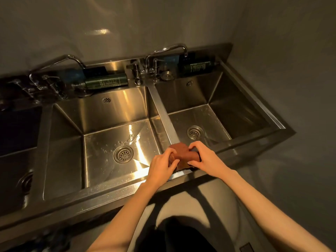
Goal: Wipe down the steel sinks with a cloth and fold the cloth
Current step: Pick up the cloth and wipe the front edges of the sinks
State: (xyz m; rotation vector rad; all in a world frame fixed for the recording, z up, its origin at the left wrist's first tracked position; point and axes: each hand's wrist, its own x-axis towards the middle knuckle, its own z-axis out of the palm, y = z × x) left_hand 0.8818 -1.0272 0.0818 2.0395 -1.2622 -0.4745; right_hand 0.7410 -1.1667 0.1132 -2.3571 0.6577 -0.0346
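Steel sinks (163, 113), droplets (125, 140) in middle basin (101, 166), hands (161, 165) (206, 157) pinching cloth (183, 153)

Bare arms and hands, seen from above

Left hand (161, 164) and right hand (205, 157) uncovered, forearms bare from wrist up to the lower edge of view, fingers slender; low in the middle, a patch of dark clothing (185, 237), its cut too dim to tell.

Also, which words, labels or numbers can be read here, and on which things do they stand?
Left green bottle: pale print along its side, too blurred to read.
Right green bottle: pale print along its side, too blurred to read.
No other text shows.
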